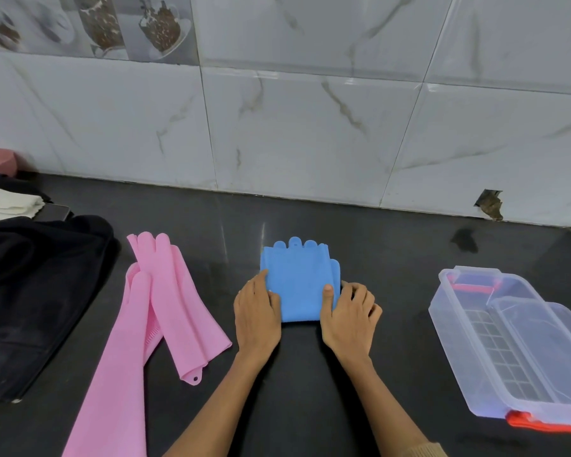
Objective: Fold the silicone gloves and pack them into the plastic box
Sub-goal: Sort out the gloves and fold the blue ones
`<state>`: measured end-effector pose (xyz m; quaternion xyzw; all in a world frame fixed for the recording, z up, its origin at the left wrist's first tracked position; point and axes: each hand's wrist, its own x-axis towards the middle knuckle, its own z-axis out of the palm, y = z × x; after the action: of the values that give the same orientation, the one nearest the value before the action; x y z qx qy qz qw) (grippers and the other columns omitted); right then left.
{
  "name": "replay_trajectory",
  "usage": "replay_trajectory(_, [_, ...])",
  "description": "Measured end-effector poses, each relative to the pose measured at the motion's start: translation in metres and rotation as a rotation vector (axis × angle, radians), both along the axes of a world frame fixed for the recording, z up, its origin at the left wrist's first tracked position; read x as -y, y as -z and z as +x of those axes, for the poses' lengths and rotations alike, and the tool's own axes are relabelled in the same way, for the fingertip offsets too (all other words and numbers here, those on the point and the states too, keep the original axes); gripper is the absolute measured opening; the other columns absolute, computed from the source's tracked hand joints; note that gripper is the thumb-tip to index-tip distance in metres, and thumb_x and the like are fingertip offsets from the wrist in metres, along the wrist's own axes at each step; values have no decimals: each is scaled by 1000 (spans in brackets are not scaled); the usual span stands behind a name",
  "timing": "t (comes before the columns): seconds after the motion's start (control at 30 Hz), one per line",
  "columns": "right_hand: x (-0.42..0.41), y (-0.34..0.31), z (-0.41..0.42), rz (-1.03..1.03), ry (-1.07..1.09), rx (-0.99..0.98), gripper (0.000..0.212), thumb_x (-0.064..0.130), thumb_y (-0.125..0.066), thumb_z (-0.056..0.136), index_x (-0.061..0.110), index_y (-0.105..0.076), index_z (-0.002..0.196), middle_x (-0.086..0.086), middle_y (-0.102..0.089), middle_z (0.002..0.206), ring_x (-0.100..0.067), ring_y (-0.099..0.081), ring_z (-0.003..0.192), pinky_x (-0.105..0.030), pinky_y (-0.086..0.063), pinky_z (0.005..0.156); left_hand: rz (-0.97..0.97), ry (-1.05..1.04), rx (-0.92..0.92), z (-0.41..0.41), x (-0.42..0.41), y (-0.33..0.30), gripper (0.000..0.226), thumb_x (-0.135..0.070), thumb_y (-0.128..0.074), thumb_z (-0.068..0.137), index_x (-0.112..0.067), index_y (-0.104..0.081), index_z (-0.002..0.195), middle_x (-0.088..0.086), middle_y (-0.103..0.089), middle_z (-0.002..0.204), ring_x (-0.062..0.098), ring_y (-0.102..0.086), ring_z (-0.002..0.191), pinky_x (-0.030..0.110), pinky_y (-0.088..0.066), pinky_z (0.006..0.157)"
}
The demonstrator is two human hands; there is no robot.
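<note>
— Both hands are on the folded blue gloves [297, 285], aren't they?

— Yes, in the head view. Left hand [257, 311] lies on the bundle's left edge, fingers fairly straight and pressing down. Right hand [350, 311] has its thumb flat on top of the right edge and its fingers curled at the side, so it looks to be pinching that edge.

— Which step would you call it?

— Folding, near its end for the blue pair, I'd say. The bundle sits doubled over on the counter [393, 258] between the hands, fingertips poking out at the far side.

— And the rest?

— Pink gloves [165, 311] lie well to the left of the left hand, full length and unfolded, one overlapping the other. The plastic box [455, 351] stands well to the right of the right hand, open, with its lid seemingly resting in it. I see no gloves inside.

— So the next move?

— Probably another fold, or lifting the bundle without letting it spring open, then carrying it right to the box. The lid may need shifting first.
</note>
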<state>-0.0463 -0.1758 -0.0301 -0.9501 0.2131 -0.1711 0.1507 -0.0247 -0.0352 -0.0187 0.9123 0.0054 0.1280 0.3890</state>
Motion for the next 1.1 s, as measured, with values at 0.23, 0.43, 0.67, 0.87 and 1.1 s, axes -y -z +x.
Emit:
replay_trajectory(0.23, [3, -1, 2, -16, -19, -63, 43, 46, -22, 98, 17, -49, 115, 0, -48, 117, -20, -41, 110, -36, -29, 96, 139, -166, -114, 4, 2, 4, 48, -44, -36, 97, -11, -50, 130, 7, -58, 122, 23, -46, 114, 37, -34, 101])
replay_trajectory(0.43, [2, -5, 0, 69, -101, -1, 37, 43, -25, 99, 17, -51, 103, 2, -52, 110, -15, -44, 113, -36, -25, 103, 187, -165, -191, 9, 5, 1, 39, -49, -35, 94, -16, -55, 101, 2, -58, 102, 18, -44, 96, 37, -30, 90])
replay_trajectory(0.67, [0, -11, -8, 430, -223, 85, 28, 43, -33, 98, 18, -42, 90, 0, -58, 78, -13, -55, 69, -35, -52, 73, 19, -80, -108, 4, 1, -3, 19, -35, -43, 93, -16, -43, 93, 0, -48, 94, 17, -42, 89, 30, -33, 82])
replay_trajectory(0.87, [-3, -14, -27, 774, -298, 157, 19, 34, -45, 96, 20, -39, 85, 3, -53, 73, -2, -46, 54, -19, -38, 47, -647, 139, -267, -14, -12, -11, 13, -21, -46, 96, -19, -33, 91, 0, -50, 91, 6, -50, 70, 11, -41, 50])
replay_trajectory(1.1, [-1, -14, -58, 1127, -180, 105, 15, 33, -43, 96, 21, -40, 86, 3, -53, 85, 0, -51, 68, -15, -43, 56, -991, 146, -473, -41, -19, -8, 49, -20, -54, 93, -42, -18, 118, -2, -53, 111, 19, -63, 97, 28, -55, 66])
